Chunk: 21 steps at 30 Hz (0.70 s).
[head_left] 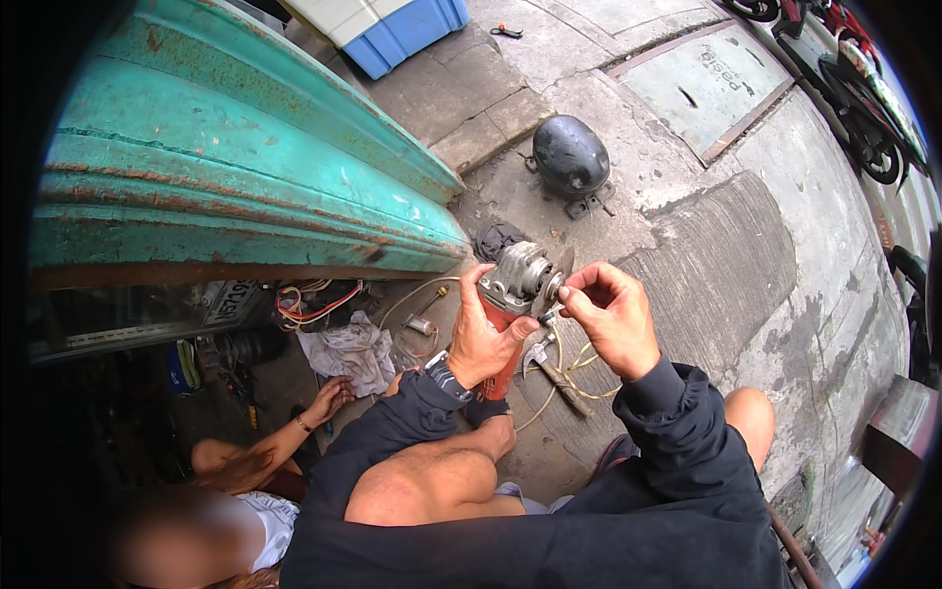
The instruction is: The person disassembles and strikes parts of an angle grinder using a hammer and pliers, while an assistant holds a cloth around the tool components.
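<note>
My left hand (483, 339) grips an angle grinder (518, 283) with a red body and a grey metal gear head, held up above my knees. My right hand (613, 316) pinches at the grinder's spindle end, fingertips against the head beside a thin dark disc edge (566, 263). A watch sits on my left wrist, and both arms wear dark sleeves. Under my hands a hammer (551, 368) lies on the concrete among thin yellowish tubing (579, 361).
A rusty teal metal cabinet (226, 167) fills the left. A black compressor (571, 157) stands on the pavement ahead. Another person crouches at lower left, a hand (329, 400) near a white rag (345, 351) and coloured wires. A blue-and-white box (392, 27) and parked motorcycles (868, 88) lie beyond.
</note>
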Tool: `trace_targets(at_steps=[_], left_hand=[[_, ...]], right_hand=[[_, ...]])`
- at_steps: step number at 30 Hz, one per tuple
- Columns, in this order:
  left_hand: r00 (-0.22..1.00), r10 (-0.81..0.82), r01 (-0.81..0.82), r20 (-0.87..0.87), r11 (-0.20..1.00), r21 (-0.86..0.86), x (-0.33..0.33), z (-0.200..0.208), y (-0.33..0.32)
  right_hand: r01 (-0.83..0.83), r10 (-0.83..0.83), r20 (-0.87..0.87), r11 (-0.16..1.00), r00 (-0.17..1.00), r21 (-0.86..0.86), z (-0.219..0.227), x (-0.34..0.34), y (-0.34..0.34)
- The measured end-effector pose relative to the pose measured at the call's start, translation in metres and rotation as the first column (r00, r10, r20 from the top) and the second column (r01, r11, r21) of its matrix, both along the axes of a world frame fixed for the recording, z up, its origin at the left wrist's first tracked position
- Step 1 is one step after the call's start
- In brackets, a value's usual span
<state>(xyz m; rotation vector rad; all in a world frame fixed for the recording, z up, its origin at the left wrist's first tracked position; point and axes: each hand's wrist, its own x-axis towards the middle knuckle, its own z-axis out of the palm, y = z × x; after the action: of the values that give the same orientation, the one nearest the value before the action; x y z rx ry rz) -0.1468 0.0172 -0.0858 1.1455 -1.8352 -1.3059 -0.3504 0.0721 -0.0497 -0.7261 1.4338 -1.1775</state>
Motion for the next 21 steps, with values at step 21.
trace_targets(at_steps=[21], left_hand=[[1.000,0.004,-0.004,-0.005,0.999,-0.044,0.003,-0.005,-0.001]], right_hand=[[0.009,-0.020,0.206,0.998,0.978,0.058,-0.002,0.005,-0.002]])
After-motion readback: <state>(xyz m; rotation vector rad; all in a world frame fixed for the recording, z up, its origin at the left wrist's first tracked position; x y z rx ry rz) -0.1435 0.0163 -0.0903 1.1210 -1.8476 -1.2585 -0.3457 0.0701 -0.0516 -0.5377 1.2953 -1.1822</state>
